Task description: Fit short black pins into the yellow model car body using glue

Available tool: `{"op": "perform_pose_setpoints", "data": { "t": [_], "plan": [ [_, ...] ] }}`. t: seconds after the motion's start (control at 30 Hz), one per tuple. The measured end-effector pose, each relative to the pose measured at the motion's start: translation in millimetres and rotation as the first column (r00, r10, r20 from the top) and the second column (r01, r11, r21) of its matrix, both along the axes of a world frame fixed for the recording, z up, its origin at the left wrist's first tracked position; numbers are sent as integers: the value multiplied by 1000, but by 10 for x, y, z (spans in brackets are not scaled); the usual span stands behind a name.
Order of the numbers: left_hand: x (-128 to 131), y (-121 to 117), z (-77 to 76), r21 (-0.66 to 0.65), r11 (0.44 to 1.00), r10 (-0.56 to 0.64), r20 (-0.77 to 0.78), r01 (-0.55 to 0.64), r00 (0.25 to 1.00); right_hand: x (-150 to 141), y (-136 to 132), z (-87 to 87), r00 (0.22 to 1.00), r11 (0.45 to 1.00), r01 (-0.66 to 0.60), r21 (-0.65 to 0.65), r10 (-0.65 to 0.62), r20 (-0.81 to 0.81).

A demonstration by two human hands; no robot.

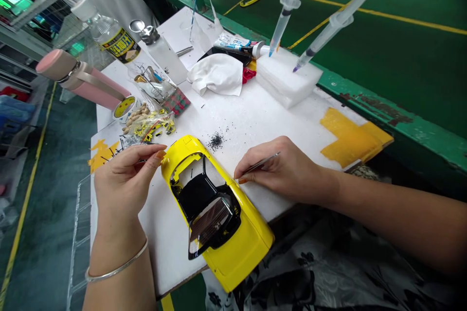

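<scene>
A yellow model car body [233, 248] lies on the white work board [277, 121], its black cabin and window facing up. My left hand [126, 180] rests at the car's left front corner, fingers pinched together on a tiny part that is too small to name. My right hand [280, 170] sits at the car's right side and grips thin metal tweezers [260, 164], their tip pointing toward the cabin edge. A small heap of black specks [216, 141] lies on the board just beyond the car.
A white foam block [288, 77] holds two syringes [288, 9] upright at the back right. A white cloth [217, 75], glue tube, small bottles, a pink flask [78, 77] and a bag of small yellow parts [153, 129] crowd the back left. Yellow tape [352, 138] marks the right corner.
</scene>
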State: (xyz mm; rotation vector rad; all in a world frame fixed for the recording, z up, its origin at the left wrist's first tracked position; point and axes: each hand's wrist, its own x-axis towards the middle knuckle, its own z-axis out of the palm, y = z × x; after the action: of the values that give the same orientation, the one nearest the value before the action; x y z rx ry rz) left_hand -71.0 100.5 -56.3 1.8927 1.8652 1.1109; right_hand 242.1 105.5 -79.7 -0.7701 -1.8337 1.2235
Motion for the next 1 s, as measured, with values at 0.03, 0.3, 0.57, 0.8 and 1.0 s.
{"op": "perform_pose_setpoints", "data": {
  "t": [0.03, 0.3, 0.57, 0.8, 1.0],
  "plan": [
    [4, -2, 3, 0, 1000, 4, 1, -4, 1000, 0, 0, -2, 1000, 1000, 1, -4, -1, 0],
    [23, -11, 23, 19, 1000, 21, 17, -22, 1000, 32, 0, -5, 999, 999, 38, -17, -39, -17],
    [19, -11, 16, 33, 999, 14, 21, -15, 1000, 74, 2, 15, 997, 992, 78, -101, -77, 16],
    [-1, -9, 13, 28, 1000, 7, 8, -7, 1000, 76, 15, 18, 1000, 998, 0, -55, 1, 16],
    [-11, -10, 6, 15, 1000, 1, 7, -2, 1000, 63, 7, 16, 999, 998, -27, -53, 29, 30]
  ]
}}
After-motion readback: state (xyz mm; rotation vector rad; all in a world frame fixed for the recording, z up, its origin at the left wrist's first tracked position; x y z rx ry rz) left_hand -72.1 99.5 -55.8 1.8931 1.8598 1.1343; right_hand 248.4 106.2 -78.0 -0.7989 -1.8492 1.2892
